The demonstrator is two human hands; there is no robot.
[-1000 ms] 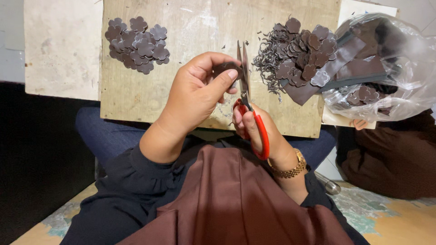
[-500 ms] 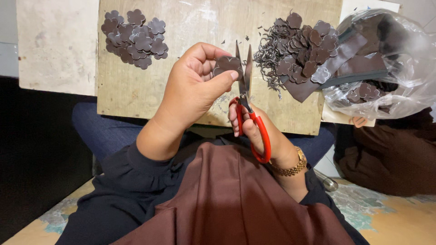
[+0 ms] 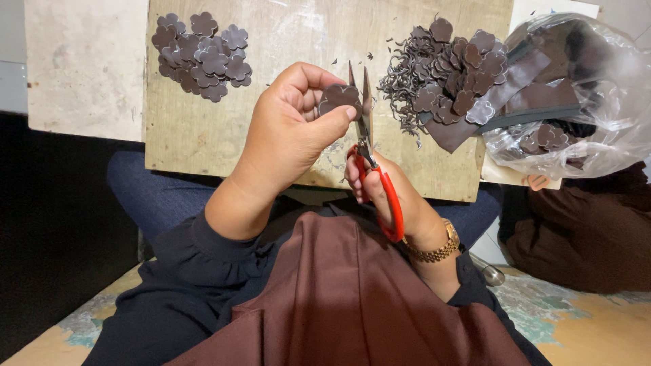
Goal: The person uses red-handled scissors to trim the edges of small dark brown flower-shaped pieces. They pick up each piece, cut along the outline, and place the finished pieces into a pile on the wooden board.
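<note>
My left hand (image 3: 285, 139) pinches a small dark brown flower-shaped piece (image 3: 340, 98) between thumb and fingers, above a wooden board (image 3: 285, 41). My right hand (image 3: 390, 196), with a gold wristwatch, grips red-handled scissors (image 3: 369, 159) whose blades are parted and point up at the right edge of the piece. A pile of finished brown flower shapes (image 3: 202, 55) lies at the board's far left. A heap of uncut shapes, strips and thin trimmings (image 3: 451, 85) lies at the board's right.
A clear plastic bag (image 3: 583, 88) holding more brown material sits to the right of the board. A pale stone slab (image 3: 85, 68) lies left of it. Brown cloth (image 3: 352, 298) covers my lap; another brown fabric bundle (image 3: 583, 230) sits at right.
The scissors and the flower piece have stayed together above the board while my left hand turned the piece slightly against the blades. The piles have not changed.
</note>
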